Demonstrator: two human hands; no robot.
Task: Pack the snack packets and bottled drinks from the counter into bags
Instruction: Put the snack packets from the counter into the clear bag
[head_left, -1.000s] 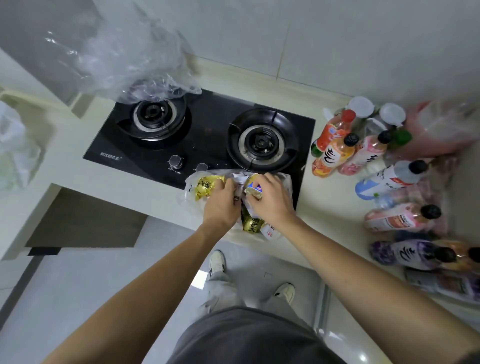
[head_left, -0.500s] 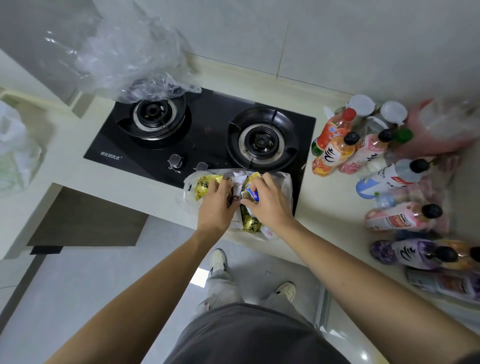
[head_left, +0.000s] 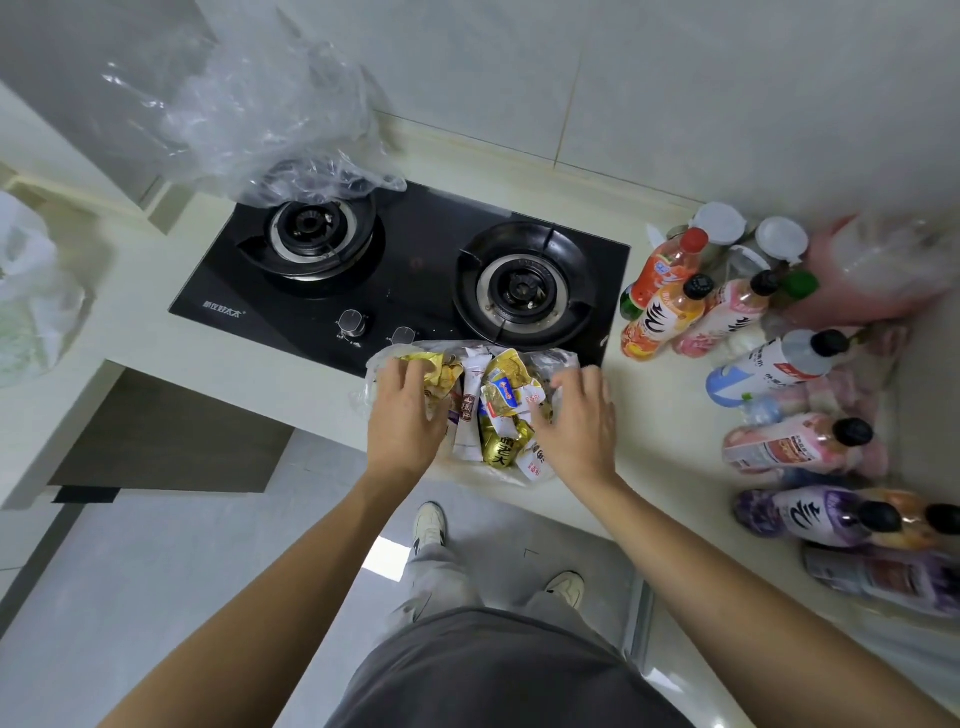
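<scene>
A clear plastic bag (head_left: 565, 359) lies at the counter's front edge, just in front of the stove. Several gold and white snack packets (head_left: 503, 401) fill it. My left hand (head_left: 405, 422) grips the bag's left side, fingers curled over a gold packet. Fingers apart, my right hand (head_left: 583, 423) rests on the bag's right side and holds no packet. Several bottled drinks are at the right: some upright (head_left: 660, 318), others lying on their sides (head_left: 779, 448).
A black two-burner gas stove (head_left: 415, 260) sits behind the bag. A crumpled clear bag (head_left: 270, 119) covers its left burner. A white bag (head_left: 26, 291) is at far left, a pink bag (head_left: 883, 270) at back right. The counter drops off below my hands.
My hands have moved apart to the bag's two sides. The right hand let go of the packet with the blue logo, which now lies in the bag.
</scene>
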